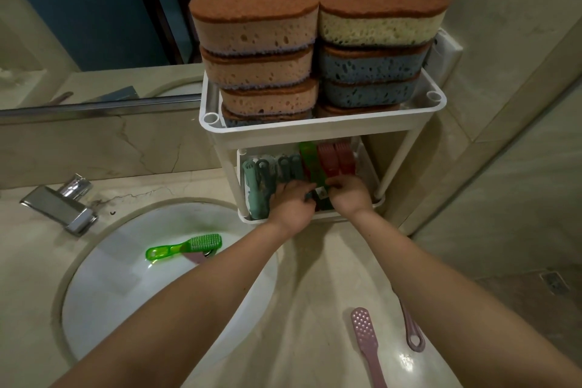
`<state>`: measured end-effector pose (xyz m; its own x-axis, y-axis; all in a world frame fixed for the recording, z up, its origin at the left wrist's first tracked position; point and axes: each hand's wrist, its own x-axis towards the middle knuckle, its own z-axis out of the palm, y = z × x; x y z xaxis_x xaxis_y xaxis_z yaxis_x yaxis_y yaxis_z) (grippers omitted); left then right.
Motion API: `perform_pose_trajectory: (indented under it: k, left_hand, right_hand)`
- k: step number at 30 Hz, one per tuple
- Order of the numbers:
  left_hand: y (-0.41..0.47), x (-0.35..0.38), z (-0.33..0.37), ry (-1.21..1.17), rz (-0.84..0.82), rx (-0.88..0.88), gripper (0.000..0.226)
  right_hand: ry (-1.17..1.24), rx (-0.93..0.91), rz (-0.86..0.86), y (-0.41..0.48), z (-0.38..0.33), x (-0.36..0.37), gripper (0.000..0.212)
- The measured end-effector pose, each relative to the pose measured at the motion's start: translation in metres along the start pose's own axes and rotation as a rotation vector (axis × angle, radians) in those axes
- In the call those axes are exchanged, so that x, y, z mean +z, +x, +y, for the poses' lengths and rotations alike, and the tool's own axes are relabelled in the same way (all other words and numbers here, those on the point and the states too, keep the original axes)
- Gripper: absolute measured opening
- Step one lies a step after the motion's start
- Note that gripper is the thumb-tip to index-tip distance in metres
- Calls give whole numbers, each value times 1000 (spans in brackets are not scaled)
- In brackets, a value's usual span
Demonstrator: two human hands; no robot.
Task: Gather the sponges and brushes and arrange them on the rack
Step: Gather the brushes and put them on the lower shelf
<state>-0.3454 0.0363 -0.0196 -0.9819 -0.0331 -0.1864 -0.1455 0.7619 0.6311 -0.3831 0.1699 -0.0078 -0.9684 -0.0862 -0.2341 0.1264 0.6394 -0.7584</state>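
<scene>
A white two-tier rack (315,131) stands on the counter behind the sink. Its top tier holds two stacks of sponges (256,50) with brown scrub tops, orange on the left, blue and yellow on the right. The lower tier holds a row of brushes, teal ones (258,179) at the left and red ones (337,157) at the right. Both hands reach into the lower tier. My left hand (291,203) and my right hand (349,192) pinch the near end of a dark green brush (311,164) between them. A bright green brush (185,247) lies in the sink.
Two pink brushes (367,340) lie on the counter at the front right, one partly under my right forearm. A chrome tap (61,205) stands at the left of the white basin (119,290). A mirror runs behind the counter and a wall rises at the right.
</scene>
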Motion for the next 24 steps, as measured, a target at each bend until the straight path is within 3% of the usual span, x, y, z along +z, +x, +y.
perform_pose_trajectory:
  k: [10,16,24]
  left_hand:
    - [-78,-10,-21,-545,272,-19,30]
    - [-121,-23,-70,-640,410,-146,43]
    - [-155,-47,-153,-724,465,-378,31]
  right_hand:
    - [213,-175,159,-75,-18,27,20]
    - [197,-242,9,-106,-30,84,21]
    - [186,-195,-254,-108,-51,165,30]
